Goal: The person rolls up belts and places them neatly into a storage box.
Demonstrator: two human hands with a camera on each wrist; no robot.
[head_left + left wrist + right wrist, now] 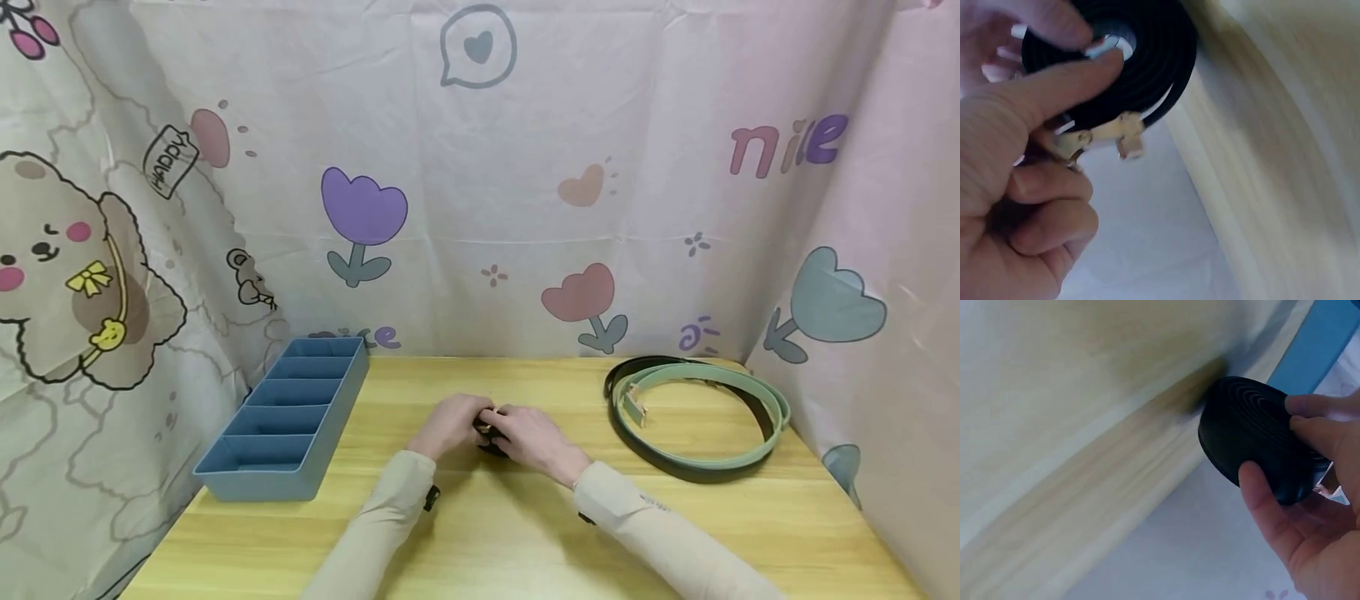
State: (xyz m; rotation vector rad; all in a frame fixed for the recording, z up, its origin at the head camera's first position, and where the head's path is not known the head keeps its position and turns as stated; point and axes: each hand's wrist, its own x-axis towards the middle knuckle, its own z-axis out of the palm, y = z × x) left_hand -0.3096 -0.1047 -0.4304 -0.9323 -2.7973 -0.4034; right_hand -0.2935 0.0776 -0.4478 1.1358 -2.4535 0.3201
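Observation:
A black belt (492, 448), wound into a tight flat coil, is between both hands at the middle of the table. My left hand (452, 419) grips it from the left, and in the left wrist view one finger lies across the face of the coiled belt (1169, 47) to its centre hole. Below the coil a gold-coloured buckle (1107, 132) sticks out near the curled fingers. From the right, my right hand (534, 439) holds the same coil; in the right wrist view a digit of this hand (1319, 550) presses the outer edge of the belt (1241, 450).
On the left stands a blue tray (311, 467) divided into several compartments. At the right a light green belt (780, 408) and a black belt (701, 475) lie in loose loops on the wooden table (480, 533). A printed curtain (480, 167) hangs behind and at both sides.

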